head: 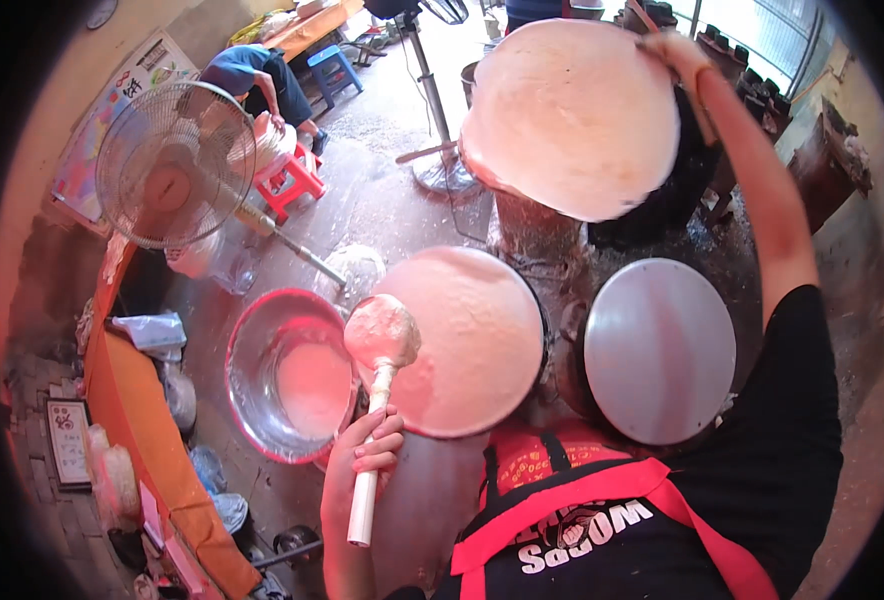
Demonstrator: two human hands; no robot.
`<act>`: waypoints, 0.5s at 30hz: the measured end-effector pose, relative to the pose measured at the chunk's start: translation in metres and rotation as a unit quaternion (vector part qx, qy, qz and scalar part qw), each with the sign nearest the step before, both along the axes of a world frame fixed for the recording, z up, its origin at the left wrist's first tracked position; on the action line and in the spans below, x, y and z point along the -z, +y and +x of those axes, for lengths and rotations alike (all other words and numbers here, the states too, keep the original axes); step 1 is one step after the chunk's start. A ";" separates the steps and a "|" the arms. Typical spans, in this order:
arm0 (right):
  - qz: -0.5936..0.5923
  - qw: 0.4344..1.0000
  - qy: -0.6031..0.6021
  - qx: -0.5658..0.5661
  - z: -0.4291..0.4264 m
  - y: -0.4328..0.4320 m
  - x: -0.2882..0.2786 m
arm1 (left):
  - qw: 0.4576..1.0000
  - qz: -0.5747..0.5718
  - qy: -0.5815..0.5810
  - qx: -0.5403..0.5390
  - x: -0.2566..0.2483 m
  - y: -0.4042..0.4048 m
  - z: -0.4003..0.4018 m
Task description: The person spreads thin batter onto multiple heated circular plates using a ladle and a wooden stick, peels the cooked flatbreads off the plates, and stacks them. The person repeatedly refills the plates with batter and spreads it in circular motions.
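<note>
My left hand (376,446) is closed round the pale handle of a ladle (383,334), whose bowl is coated with batter. The ladle is above a round griddle (463,337) covered with a layer of batter and beside a metal basin (243,375) holding liquid batter. At the upper right, my right hand (671,52) is at the edge of a large, thin round sheet (573,112), probably a pancake, with a thin stick near its fingers. The hand's exact grip cannot be told. A round metal lid or plate (659,351) lies at the right.
A standing fan (175,165) is at the left, and another fan's pole (433,90) is behind the griddle. A person (243,71) bends over a red stool (292,187). An orange-covered table (138,420) runs along the left. Dark stacked objects (757,97) line the right wall.
</note>
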State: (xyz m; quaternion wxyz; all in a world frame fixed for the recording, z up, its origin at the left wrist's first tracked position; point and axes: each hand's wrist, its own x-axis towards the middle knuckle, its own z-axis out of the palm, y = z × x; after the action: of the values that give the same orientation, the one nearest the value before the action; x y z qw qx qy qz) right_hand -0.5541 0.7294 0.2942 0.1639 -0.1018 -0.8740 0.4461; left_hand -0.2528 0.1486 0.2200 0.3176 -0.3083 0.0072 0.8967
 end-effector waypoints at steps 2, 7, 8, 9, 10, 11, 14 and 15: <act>-0.211 0.977 0.016 0.024 -0.023 0.026 0.068 | 1.000 -0.023 -0.007 0.015 0.000 -0.001 -0.037; -0.384 0.894 0.032 0.228 -0.042 -0.001 0.263 | 0.995 -0.067 0.041 0.061 0.012 -0.015 -0.109; -0.352 0.884 0.026 0.306 -0.041 -0.006 0.304 | 0.993 -0.078 0.051 0.074 0.019 -0.021 -0.118; -0.319 0.867 0.024 0.381 -0.041 -0.006 0.332 | 0.992 -0.078 0.055 0.082 0.014 -0.021 -0.128; -0.275 0.860 0.005 0.430 -0.041 -0.001 0.353 | 0.991 -0.092 0.055 0.085 0.006 -0.019 -0.136; -0.231 0.850 -0.021 0.473 -0.039 -0.004 0.375 | 0.989 -0.109 0.050 0.082 0.003 -0.020 -0.140; -0.182 0.870 -0.038 0.456 -0.019 -0.062 0.338 | 0.989 -0.116 0.041 0.078 0.004 -0.013 -0.153; -0.182 0.866 -0.038 0.463 -0.017 -0.062 0.327 | 0.988 -0.121 0.048 0.083 0.000 -0.007 -0.156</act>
State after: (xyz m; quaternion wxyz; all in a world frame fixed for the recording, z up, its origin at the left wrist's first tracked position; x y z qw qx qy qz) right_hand -0.5707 0.6676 -0.0326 0.2974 -0.5399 -0.6350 0.4657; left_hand -0.4092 0.1419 0.2196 0.3507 -0.2997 0.1560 0.8734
